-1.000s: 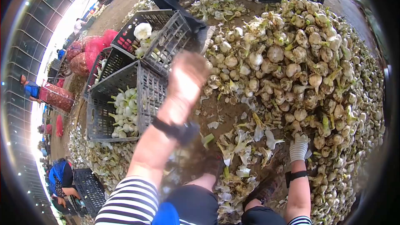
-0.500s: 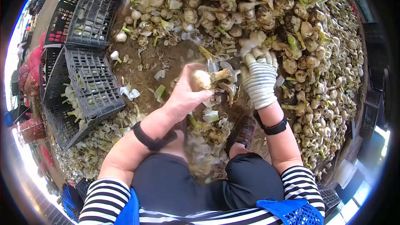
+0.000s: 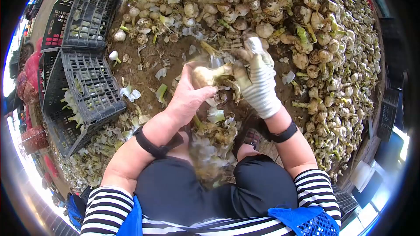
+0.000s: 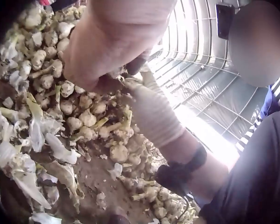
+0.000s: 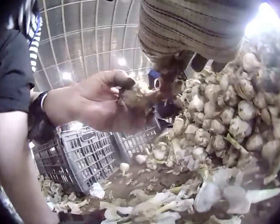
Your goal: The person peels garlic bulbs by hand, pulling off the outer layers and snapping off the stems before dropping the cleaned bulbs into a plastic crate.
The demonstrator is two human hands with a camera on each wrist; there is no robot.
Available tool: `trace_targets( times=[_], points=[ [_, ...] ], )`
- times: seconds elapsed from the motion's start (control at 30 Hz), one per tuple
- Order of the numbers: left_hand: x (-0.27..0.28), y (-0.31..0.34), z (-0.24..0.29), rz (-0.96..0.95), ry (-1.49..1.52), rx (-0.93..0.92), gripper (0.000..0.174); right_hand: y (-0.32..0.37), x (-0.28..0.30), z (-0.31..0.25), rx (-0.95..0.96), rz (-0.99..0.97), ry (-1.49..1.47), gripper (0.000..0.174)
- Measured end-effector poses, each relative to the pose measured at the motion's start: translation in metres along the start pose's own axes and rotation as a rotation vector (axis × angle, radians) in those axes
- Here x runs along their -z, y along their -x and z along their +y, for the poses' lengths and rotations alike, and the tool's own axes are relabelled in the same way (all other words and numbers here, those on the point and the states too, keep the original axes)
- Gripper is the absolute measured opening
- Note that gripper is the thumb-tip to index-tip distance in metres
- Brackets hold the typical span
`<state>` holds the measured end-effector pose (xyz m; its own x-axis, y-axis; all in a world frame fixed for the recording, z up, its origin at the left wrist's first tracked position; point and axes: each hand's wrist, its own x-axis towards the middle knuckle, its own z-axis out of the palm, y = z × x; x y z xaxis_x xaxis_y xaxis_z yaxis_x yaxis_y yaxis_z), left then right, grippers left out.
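My bare left hand (image 3: 186, 91) grips a garlic bulb (image 3: 204, 77) by its round end, fingers and thumb wrapped about it. Its short stalk points right. A striped, knitted glove with soiled fingertips covers my right hand (image 3: 259, 81), whose curled fingers and thumb close in at the stalk end. A white patch shows at the glove's upper fingertips, blurred. The right wrist view has the garlic stalk (image 5: 151, 97) running from the left hand toward the gloved fingers. From the left wrist view, the bulb is mostly hidden behind the left hand (image 4: 112, 46).
A large heap of untrimmed garlic (image 3: 323, 57) spreads ahead and to the right. Black plastic crates (image 3: 92, 85) stand at the left, with white garlic inside. Peeled leaves and skins (image 3: 214, 135) litter the dirt between my feet. One loose white bulb (image 3: 114, 56) lies near the crates.
My left hand has come back from the crates and now holds a garlic bulb. The gloved hand has left the heap and moved left to the bulb's stalk. The view has tilted down.
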<state>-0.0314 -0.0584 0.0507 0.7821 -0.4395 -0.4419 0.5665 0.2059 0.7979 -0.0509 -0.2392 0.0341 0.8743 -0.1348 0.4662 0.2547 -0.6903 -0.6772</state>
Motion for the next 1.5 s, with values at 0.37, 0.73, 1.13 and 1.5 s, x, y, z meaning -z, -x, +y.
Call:
trace_targets(
  times=[0.37,0.73,1.13,1.5],
  points=[
    [-0.006,0.002,-0.001,-0.041,-0.160,0.055,0.063,0.006,-0.013,-0.020,0.298,-0.327,0.179,0.050],
    [0.036,-0.022,0.003,0.022,0.127,0.459,0.042,-0.003,-0.016,-0.025,0.352,-0.281,0.302,0.050],
    [-0.002,-0.006,-0.007,0.093,-0.305,-0.341,0.056,0.007,-0.040,-0.039,-0.899,-0.062,-1.217,0.031],
    [0.004,-0.007,0.010,0.015,0.134,0.181,0.052,-0.003,-0.028,-0.028,-0.640,0.096,-0.643,0.017]
  ],
)
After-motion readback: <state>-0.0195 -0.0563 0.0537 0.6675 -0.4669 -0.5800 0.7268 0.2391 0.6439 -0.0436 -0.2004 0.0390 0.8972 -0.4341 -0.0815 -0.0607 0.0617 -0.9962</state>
